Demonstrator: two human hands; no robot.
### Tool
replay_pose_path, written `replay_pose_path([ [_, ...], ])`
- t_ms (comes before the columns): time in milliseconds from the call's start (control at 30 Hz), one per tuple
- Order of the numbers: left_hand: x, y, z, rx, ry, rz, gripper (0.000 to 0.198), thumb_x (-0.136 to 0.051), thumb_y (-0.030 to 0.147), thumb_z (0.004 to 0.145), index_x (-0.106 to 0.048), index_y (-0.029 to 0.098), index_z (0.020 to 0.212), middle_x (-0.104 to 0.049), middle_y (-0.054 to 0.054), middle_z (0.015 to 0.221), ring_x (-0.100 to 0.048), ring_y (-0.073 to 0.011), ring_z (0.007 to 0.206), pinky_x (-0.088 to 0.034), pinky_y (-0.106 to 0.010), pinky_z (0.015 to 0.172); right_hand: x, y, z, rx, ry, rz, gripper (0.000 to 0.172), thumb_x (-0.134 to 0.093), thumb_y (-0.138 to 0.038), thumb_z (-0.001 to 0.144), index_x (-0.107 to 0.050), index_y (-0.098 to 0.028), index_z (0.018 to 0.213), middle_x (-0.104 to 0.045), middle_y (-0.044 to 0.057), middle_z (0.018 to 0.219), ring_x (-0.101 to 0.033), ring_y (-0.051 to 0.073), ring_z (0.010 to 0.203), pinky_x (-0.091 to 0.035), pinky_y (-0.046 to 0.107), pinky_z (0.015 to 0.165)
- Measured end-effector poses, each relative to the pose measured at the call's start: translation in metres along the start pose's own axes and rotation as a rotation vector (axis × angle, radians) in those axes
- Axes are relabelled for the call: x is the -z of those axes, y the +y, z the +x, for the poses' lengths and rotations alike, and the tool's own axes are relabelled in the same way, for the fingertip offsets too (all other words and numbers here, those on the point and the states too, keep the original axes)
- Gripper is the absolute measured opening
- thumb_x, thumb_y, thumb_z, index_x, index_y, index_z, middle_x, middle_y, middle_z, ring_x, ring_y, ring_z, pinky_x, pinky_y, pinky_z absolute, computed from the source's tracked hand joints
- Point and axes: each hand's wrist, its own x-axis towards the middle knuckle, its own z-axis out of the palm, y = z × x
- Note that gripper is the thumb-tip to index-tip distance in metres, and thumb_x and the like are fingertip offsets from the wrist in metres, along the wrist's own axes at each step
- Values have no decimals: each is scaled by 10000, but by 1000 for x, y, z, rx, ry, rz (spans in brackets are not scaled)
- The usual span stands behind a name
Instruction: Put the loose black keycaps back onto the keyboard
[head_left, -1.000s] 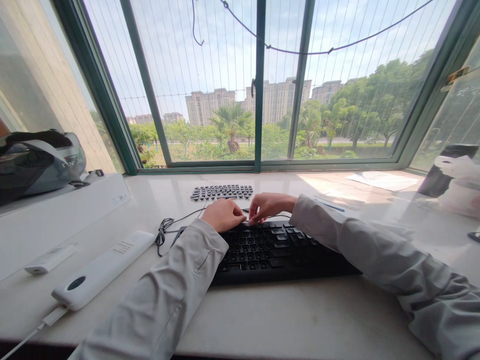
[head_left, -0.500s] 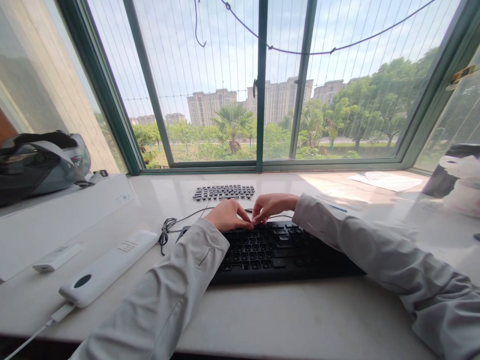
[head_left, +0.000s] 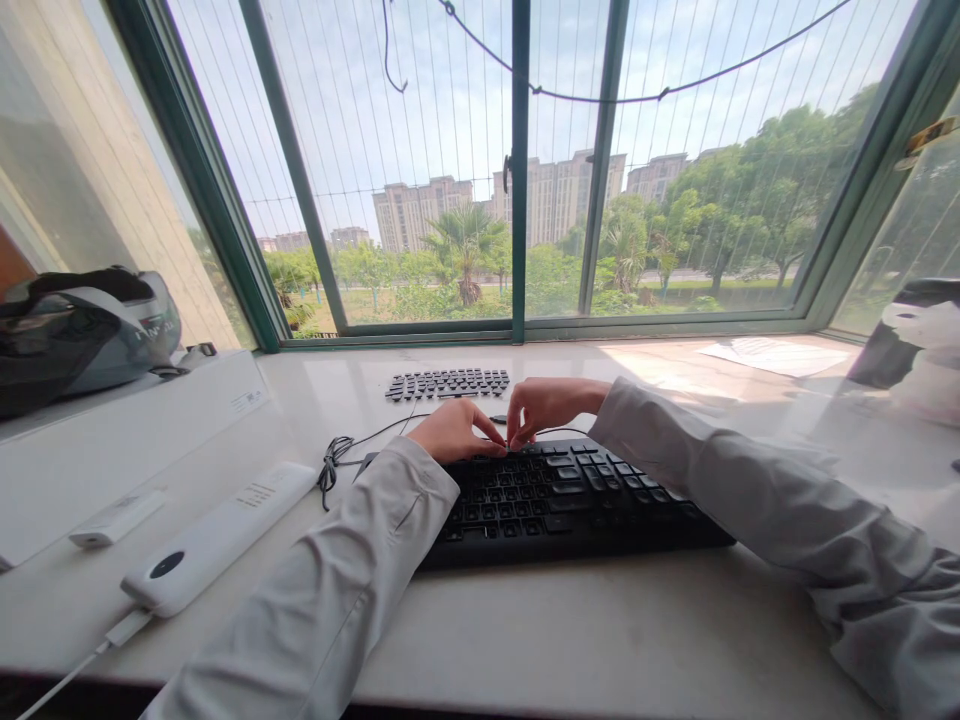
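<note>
A black keyboard point(head_left: 555, 500) lies on the white sill in front of me. My left hand point(head_left: 452, 432) rests on its far edge, fingers curled, thumb and forefinger pinched toward the top row. My right hand point(head_left: 546, 408) hovers just right of it, fingertips pinched down at the same spot on the top row. What the fingertips hold is too small to make out. Several loose black keycaps point(head_left: 448, 383) lie in rows just behind the hands. The keyboard's black cable point(head_left: 335, 458) coils to the left.
A white power bank point(head_left: 217, 536) with its cable and a small white device point(head_left: 116, 518) lie at the left. A helmet point(head_left: 82, 325) sits on a white box point(head_left: 127, 430). Paper point(head_left: 769, 355) and a dark and white object point(head_left: 911, 340) lie at the right.
The right hand has lifted slightly and its fingertips have closed in toward the left hand's at the keyboard's top row. The view shifted a little.
</note>
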Motion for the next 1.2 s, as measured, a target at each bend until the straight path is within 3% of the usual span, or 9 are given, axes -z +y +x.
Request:
replay_pose_path([
  [233,0,1,1,-15,19,42,324,-702,439,655,-766,231,894,-704,8,682,-573,-135,663,-396,-227,652,-7,-7,4,39,82,-164,187,-687,-294,732,-768,-187,863,-723,56,703,-592,139,608,-390,240,571],
  [467,-1,-2,2,-41,27,73,306,-684,435,673,-762,245,901,-731,10,760,-613,-153,754,-414,-227,720,-10,-11,3,164,129,-304,162,-616,-177,751,-764,-176,818,-733,69,775,-574,128,647,-382,251,639],
  [733,1,1,-1,-18,29,75,318,-676,446,671,-764,232,889,-732,0,753,-619,-161,759,-419,-226,710,-8,-13,3,187,102,-317,192,-592,-206,780,-756,-140,856,-715,81,740,-548,124,630,-379,263,645],
  [1200,-2,-4,1,-55,35,57,295,-688,427,673,-764,233,882,-732,0,765,-623,-152,765,-424,-216,719,-9,-15,1,133,92,-184,152,-603,-213,732,-743,-155,745,-703,77,743,-535,152,664,-362,285,698],
])
